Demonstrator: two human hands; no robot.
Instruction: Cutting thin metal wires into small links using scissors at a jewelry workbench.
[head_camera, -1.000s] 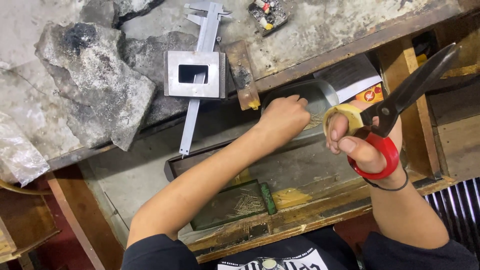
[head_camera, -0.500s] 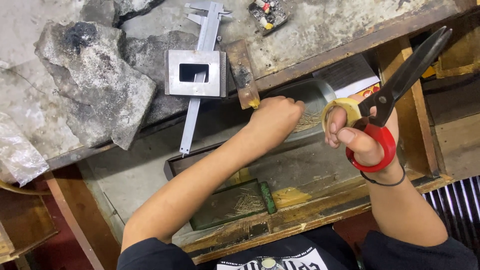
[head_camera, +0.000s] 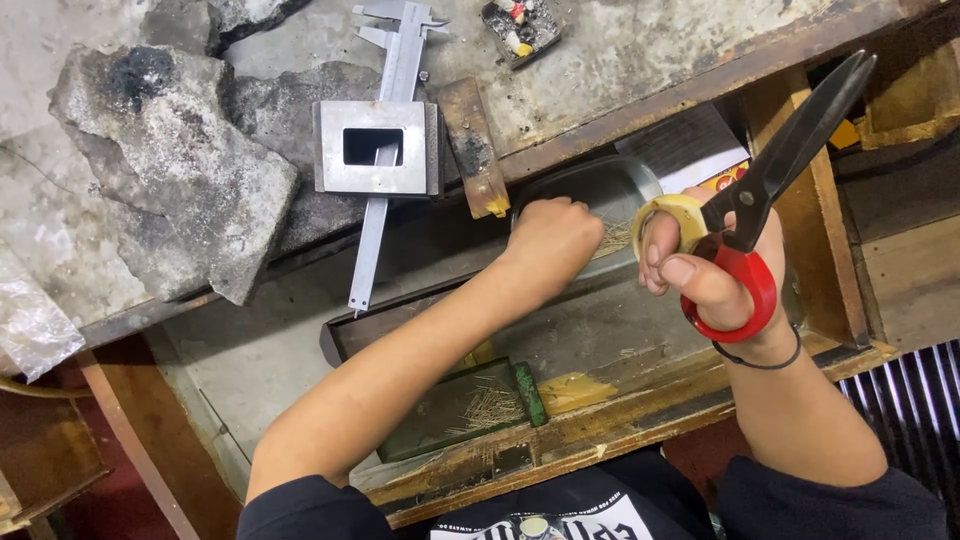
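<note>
A flat package (head_camera: 715, 165) with a grey top and a white, red and yellow printed edge lies at the far end of the open drawer (head_camera: 600, 420), partly under the scissors (head_camera: 770, 190). Its print is too small to make out.

Inside the drawer sits a dark metal tray (head_camera: 590, 195) with rounded corners, holding a small bundle of thin pale wires (head_camera: 615, 238). Nearer the body, a shallow green tray (head_camera: 450, 415) holds a loose heap of short straw-coloured wire pieces (head_camera: 488, 405).

The left hand (head_camera: 550, 240) reaches into the metal tray, its fingers curled down and closed on the end of the thin wires; the exact pinch is hidden under the knuckles. The right hand (head_camera: 705, 275) is wrapped around the scissors, thumb through the red loop and fingers through the cream-wrapped loop, with the black blades together and pointing up and away to the right. The wires lie between the two hands, touching the left hand and just beside the fingers of the right. A thin black band circles the right wrist.

On the desk (head_camera: 640, 50) above the drawer lie a steel caliper (head_camera: 385, 150), a rectangular metal block (head_camera: 378, 147) with a slot resting across it, a scorched wooden piece (head_camera: 475, 145) and a large grey slab (head_camera: 170, 170).
</note>
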